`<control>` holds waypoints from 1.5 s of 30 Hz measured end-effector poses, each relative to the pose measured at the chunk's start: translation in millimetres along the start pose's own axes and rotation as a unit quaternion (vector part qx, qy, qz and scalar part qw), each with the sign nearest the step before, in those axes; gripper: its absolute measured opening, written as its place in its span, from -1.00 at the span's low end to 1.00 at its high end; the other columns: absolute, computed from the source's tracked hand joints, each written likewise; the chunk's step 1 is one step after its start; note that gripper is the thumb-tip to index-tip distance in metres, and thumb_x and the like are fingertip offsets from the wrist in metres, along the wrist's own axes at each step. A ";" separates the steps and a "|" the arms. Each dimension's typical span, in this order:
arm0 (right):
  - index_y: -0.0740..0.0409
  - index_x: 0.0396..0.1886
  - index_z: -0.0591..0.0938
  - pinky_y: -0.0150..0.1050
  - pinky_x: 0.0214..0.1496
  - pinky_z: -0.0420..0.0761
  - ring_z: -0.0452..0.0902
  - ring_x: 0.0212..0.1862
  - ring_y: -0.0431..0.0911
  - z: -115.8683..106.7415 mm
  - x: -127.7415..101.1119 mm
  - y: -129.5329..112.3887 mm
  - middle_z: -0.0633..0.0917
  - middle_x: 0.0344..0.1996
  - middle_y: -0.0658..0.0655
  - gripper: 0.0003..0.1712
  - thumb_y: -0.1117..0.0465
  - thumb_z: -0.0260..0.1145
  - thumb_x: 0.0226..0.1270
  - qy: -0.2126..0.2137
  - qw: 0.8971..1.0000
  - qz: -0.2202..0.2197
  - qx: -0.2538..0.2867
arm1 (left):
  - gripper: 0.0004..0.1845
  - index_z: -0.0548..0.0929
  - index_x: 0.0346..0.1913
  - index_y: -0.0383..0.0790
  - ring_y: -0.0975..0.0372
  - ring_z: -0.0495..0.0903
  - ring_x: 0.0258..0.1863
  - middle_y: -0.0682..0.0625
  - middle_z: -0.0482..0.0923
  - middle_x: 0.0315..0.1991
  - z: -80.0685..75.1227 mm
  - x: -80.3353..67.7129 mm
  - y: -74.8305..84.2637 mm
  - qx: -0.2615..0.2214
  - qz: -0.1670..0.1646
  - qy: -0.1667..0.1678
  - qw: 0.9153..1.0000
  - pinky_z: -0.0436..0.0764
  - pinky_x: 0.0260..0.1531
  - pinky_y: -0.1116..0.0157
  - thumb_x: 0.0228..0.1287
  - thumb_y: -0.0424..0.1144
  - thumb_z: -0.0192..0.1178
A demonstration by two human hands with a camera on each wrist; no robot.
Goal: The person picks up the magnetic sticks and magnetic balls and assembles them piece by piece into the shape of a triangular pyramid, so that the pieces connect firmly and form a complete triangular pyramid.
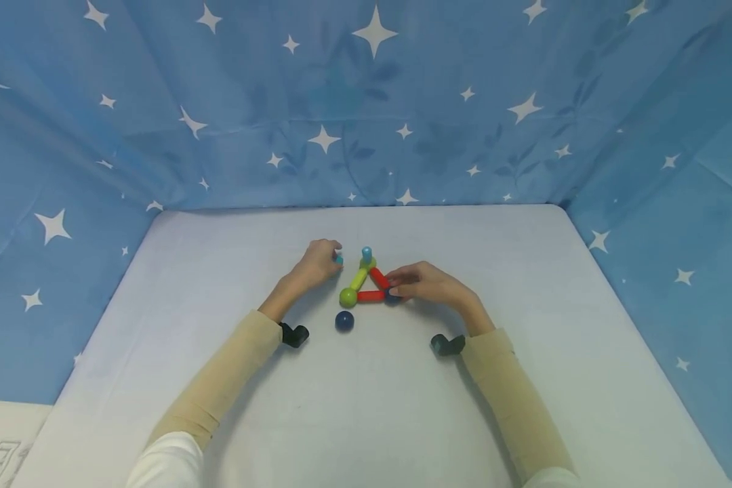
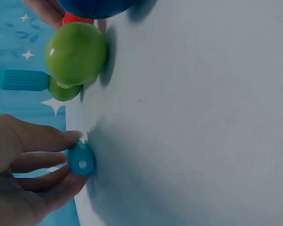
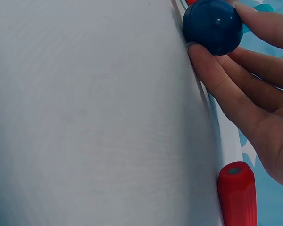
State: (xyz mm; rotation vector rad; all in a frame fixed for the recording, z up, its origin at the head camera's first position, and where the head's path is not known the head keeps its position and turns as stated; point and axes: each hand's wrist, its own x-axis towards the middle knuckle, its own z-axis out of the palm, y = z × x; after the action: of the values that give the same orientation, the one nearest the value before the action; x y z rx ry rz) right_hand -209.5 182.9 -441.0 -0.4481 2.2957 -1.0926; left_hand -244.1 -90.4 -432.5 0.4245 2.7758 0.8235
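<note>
On the white table [image 1: 366, 407] lies a triangle of toy sticks: a green stick [image 1: 358, 278], a slanted red stick [image 1: 379, 276] and a flat red stick [image 1: 371, 295]. A green ball [image 1: 348, 297] forms its left corner. A teal stick [image 1: 367, 254] stands upright on the far corner. My right hand [image 1: 395, 288] pinches the dark blue ball [image 3: 212, 26] at the right corner. My left hand [image 1: 335, 254] holds a short teal stick [image 2: 81, 161] on the table, just left of the triangle. A loose dark blue ball [image 1: 344, 320] lies in front of the triangle.
Blue star-printed cloth [image 1: 366, 102] walls in the table at the back and both sides. A black wrist camera [image 1: 295, 334] sits at my left wrist, and another wrist camera [image 1: 446, 344] sits at my right.
</note>
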 end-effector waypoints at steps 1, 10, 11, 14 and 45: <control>0.11 0.39 0.56 0.11 0.33 0.53 0.70 -0.06 -0.08 0.9 -0.2 -0.1 0.70 0.19 0.15 -0.42 0.02 0.31 0.45 -0.001 1.000 0.001 -0.001 | -0.63 0.62 0.14 -0.53 -0.01 0.67 -0.07 -0.32 0.69 -0.05 1.0 -0.9 -0.2 0.009 -0.004 -0.006 1.000 0.70 -0.04 0.18 0.33 -0.41 0.31; 0.08 0.38 0.58 0.10 0.34 0.52 0.69 -0.06 -0.09 2.1 0.6 0.5 0.72 0.15 0.11 -0.45 0.05 0.32 0.45 0.002 1.000 0.009 -0.007 | -0.73 0.71 0.02 -0.50 0.03 0.69 -0.15 -0.26 0.72 -0.09 0.8 -8.3 0.3 0.008 -0.015 -0.008 1.000 0.72 -0.11 0.17 0.35 -0.38 0.33; 0.09 0.38 0.58 0.10 0.35 0.52 0.70 -0.05 -0.09 1.5 0.7 0.7 0.71 0.17 0.12 -0.45 0.06 0.32 0.46 0.000 1.000 0.008 -0.005 | -0.71 0.70 0.06 -0.49 0.00 0.69 -0.06 -0.27 0.72 -0.03 0.4 -9.1 0.4 0.001 -0.012 -0.005 1.000 0.71 -0.03 0.13 0.36 -0.37 0.32; 0.12 0.39 0.56 0.11 0.38 0.50 0.71 -0.03 -0.08 -0.9 0.7 1.4 0.70 0.19 0.15 -0.45 0.07 0.31 0.47 0.001 1.000 0.003 -0.005 | -0.69 0.67 0.11 -0.47 -0.04 0.66 0.04 -0.27 0.70 0.02 0.3 -11.5 0.2 -0.031 0.014 0.007 0.999 0.68 0.05 0.10 0.39 -0.36 0.31; 0.12 0.38 0.58 0.07 0.34 0.55 0.72 -0.01 -0.09 -1.1 3.8 2.9 0.71 0.19 0.14 -0.45 0.04 0.32 0.47 0.003 1.000 0.000 -0.001 | -0.61 0.65 0.22 -0.30 0.05 0.68 0.07 -0.15 0.72 0.02 16.2 -47.7 3.1 -0.183 0.074 0.003 0.980 0.66 0.17 0.12 0.40 -0.26 0.33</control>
State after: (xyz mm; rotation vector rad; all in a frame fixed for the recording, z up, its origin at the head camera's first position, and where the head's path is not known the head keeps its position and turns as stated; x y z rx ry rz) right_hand -213.4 183.5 -444.0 -0.4466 2.3023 -1.0932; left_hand -194.2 -95.7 -438.2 0.5602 2.5393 1.3398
